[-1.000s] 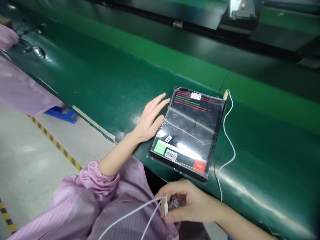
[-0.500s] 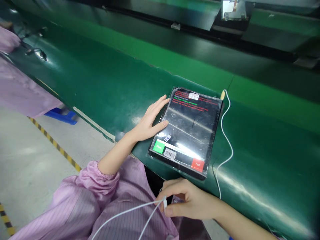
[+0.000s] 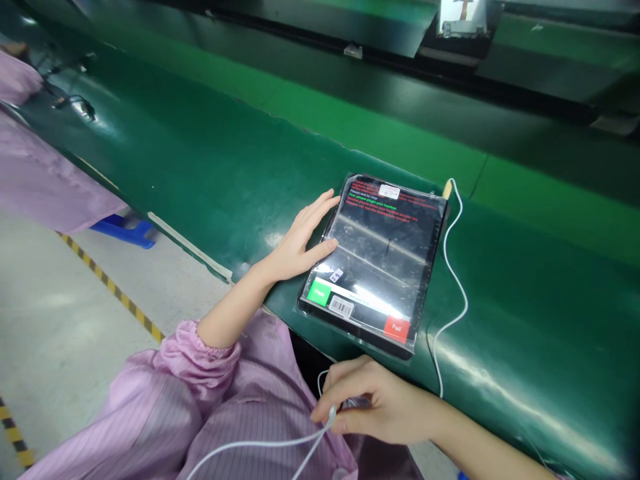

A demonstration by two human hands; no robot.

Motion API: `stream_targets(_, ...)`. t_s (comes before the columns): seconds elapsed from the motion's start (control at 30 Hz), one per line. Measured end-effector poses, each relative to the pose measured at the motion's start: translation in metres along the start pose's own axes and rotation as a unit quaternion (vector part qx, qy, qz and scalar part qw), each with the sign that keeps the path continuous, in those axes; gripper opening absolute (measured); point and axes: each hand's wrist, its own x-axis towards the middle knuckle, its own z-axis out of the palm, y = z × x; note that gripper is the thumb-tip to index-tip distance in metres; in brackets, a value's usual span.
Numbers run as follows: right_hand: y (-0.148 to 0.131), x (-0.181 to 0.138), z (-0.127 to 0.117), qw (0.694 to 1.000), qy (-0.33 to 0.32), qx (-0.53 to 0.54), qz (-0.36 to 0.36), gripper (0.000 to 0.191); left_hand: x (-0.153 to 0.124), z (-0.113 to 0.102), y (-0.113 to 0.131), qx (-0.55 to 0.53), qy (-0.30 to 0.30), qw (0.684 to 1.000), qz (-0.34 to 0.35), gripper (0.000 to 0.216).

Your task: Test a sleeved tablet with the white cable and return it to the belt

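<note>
A tablet [image 3: 380, 257] with a film over its screen lies on the green bench, showing lines of text, a green button and a red "Fail" button. My left hand [image 3: 303, 243] rests along its left edge, fingers stretched out and thumb on the screen's border. Below the tablet, by the bench's front edge, my right hand [image 3: 370, 400] pinches a white earphone cable [image 3: 260, 443] where it splits in two strands. A yellow plug [image 3: 447, 189] sits at the tablet's upper right corner, and a white cord [image 3: 463, 287] runs from it down the right side.
The green bench [image 3: 200, 153] stretches across the view, with a shelf [image 3: 400, 73] behind it carrying a device part [image 3: 463, 19]. At far left is another person's pink sleeve [image 3: 20, 77], near dark cables [image 3: 75, 103]. A blue stool [image 3: 125, 230] stands below.
My right hand has turned slightly, and the cable split it pinches has dropped a little. The left hand stays on the tablet, whose screen looks the same.
</note>
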Motion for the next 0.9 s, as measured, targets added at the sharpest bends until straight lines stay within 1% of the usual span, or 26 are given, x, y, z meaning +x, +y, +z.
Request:
stream_targets(0.1,0.0018,0.0,0.0012,1.0,0.016,0.004,-0.011,0.024,0.0004,-0.0001,0.0002,0.001,-0.001,1.0,-0.001,0.065)
stream_targets(0.2,0.0009,0.0,0.001,0.999,0.029,0.024,-0.001,0.029,0.0007,-0.0005,0.0007,-0.001,-0.002,1.0,0.002,0.065)
stream_targets(0.4,-0.0022,0.0007,-0.0018,0.999,0.015,0.035,0.004,0.029,0.0006,-0.0002,0.0001,-0.003,-0.004,1.0,0.002,0.064)
stream_targets(0.57,-0.0006,0.001,-0.0016,0.999,0.013,0.049,0.004,0.034,0.0009,-0.0002,0.0018,-0.008,-0.012,1.0,-0.022,0.065)
stream_targets(0.8,0.0027,-0.0014,-0.0008,0.997,0.011,0.06,0.037,0.038,0.0013,-0.0011,0.0065,-0.017,-0.018,0.999,-0.041,0.065)
stream_targets(0.9,0.0031,-0.0013,-0.0007,0.997,0.014,0.063,0.038,0.04,0.0013,-0.0016,0.0066,-0.018,-0.021,0.999,-0.047,0.065)
